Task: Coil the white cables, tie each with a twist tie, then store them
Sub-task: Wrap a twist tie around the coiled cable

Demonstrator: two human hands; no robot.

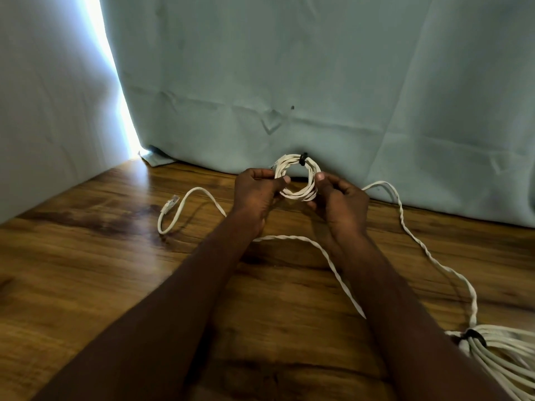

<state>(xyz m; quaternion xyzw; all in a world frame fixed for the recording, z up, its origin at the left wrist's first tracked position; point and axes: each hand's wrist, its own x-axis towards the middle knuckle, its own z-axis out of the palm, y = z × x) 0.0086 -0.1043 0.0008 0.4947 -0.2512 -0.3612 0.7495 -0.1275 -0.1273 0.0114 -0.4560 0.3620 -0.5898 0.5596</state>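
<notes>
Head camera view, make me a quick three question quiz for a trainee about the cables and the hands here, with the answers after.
1. True or false: the small coil held up between both hands already has a dark tie around it.
2. Multiple choice: where does the loose cable end with the connector lie? A) on the wooden table, off to the person's left of the hands; B) inside the small coil; C) on top of the large bundle.
3. Fill in: the large bundle sits at the lower ____ of the view.

Key
1. True; the left hand and right hand pinch its two sides.
2. A
3. right
</notes>
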